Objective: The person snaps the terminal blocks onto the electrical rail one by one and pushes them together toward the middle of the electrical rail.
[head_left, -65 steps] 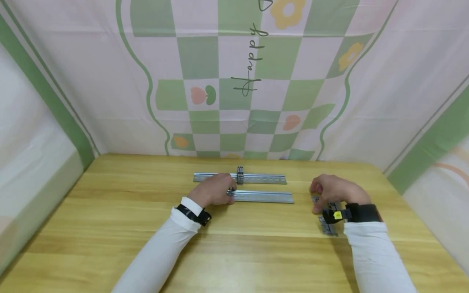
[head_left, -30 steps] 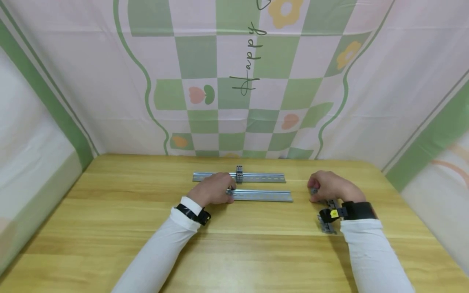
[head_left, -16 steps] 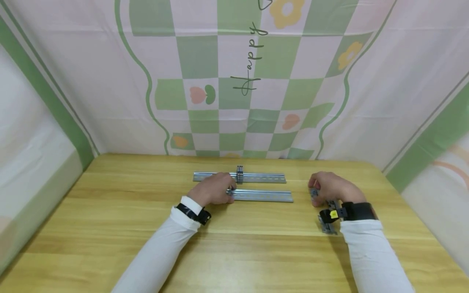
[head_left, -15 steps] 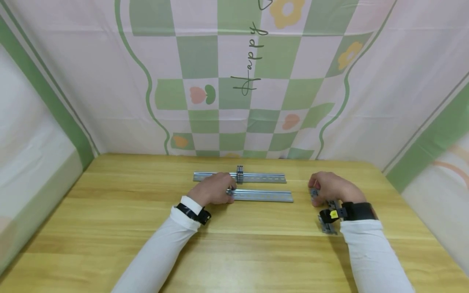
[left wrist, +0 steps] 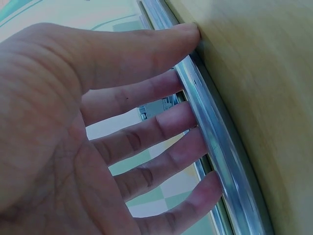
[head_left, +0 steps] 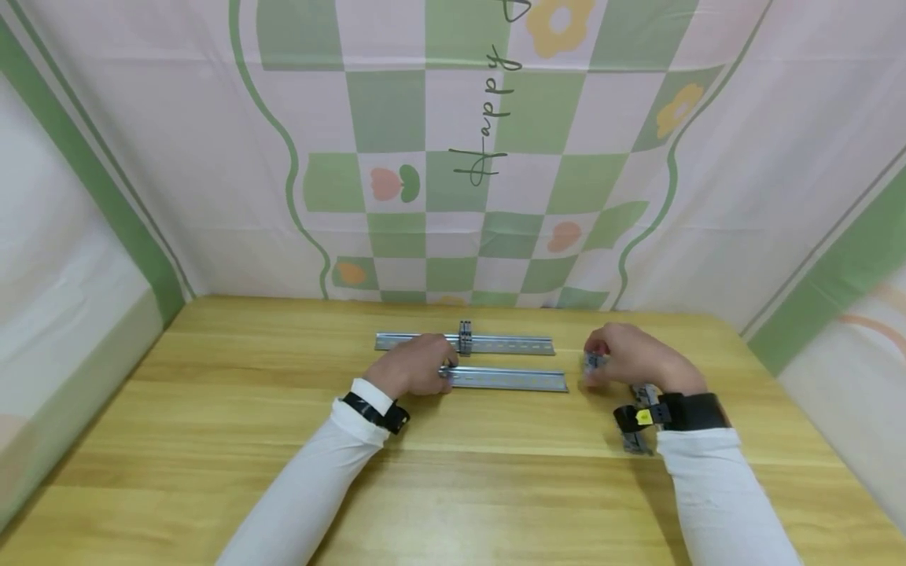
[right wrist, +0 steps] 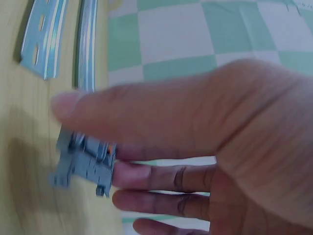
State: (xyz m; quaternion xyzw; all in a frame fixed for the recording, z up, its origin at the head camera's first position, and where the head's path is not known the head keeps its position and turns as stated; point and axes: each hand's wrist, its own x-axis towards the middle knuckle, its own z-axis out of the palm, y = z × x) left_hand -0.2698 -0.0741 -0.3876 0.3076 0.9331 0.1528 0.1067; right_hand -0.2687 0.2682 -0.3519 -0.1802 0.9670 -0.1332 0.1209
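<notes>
My left hand (head_left: 414, 365) pinches the near slotted metal DIN rail (head_left: 510, 379) by its left part. In the left wrist view, the thumb lies on one edge of that rail and the fingertips meet the other. Between thumb and fingers, my right hand (head_left: 640, 358) holds a grey terminal block (right wrist: 88, 161), just right of the near rail's end. Behind lies a second DIN rail (head_left: 510, 346), parallel to the first, with a small stack of terminal blocks (head_left: 465, 338) standing on it. My left hand covers part of both rails.
More grey terminal blocks (head_left: 635, 443) lie on the wooden table (head_left: 453, 487) under and beside the right wrist, partly hidden by the wrist strap. A checked green-and-white cloth (head_left: 453, 181) hangs along the table's back edge.
My right hand has closed on a terminal block from the loose group and moved it a little left, toward the rails. The left hand keeps its place on the near rail.
</notes>
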